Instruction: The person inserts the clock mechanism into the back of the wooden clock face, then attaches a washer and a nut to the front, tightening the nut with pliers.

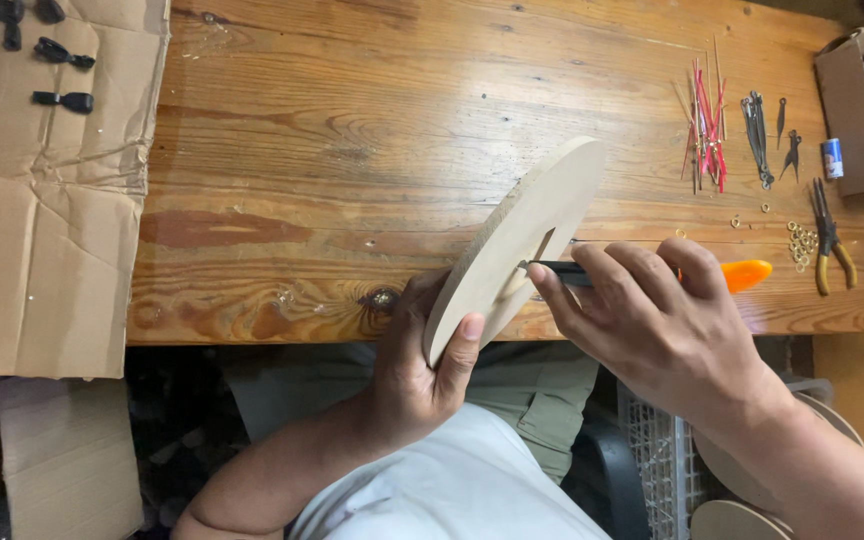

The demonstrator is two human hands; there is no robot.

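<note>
- My left hand (414, 375) grips the lower end of a round wooden disc (512, 245), thumb laid on its pale face and fingers curled behind, holding it tilted on edge above the counter's near edge.
- My right hand (642, 315) is closed around a slim tool with an orange handle (747, 274); its dark tip meets the disc at a narrow slot cut into the face.
- The orange end of the tool pokes out past my knuckles, toward the counter's right edge.
- The wooden counter (352, 150) spreads beyond both hands, its planks stained and knotted.
- Near the far right corner lies a loose bundle of thin red and tan rods (707, 125), with a cluster of dark metal clock hands (757, 135) just beside it.
- A small blue and white tube (832, 158) sits next to an open cardboard box (852, 110) at the right edge.
- Small brass rings (802, 243) are scattered near pliers with yellow grips (830, 240), close to the right edge.
- A sheet of creased cardboard (47, 200) covers the counter's left side; small black parts (62, 75) rest on its far left corner.
- Below the near edge, more pale wooden discs (742, 500) show beside a white plastic crate (667, 460) at my right.
</note>
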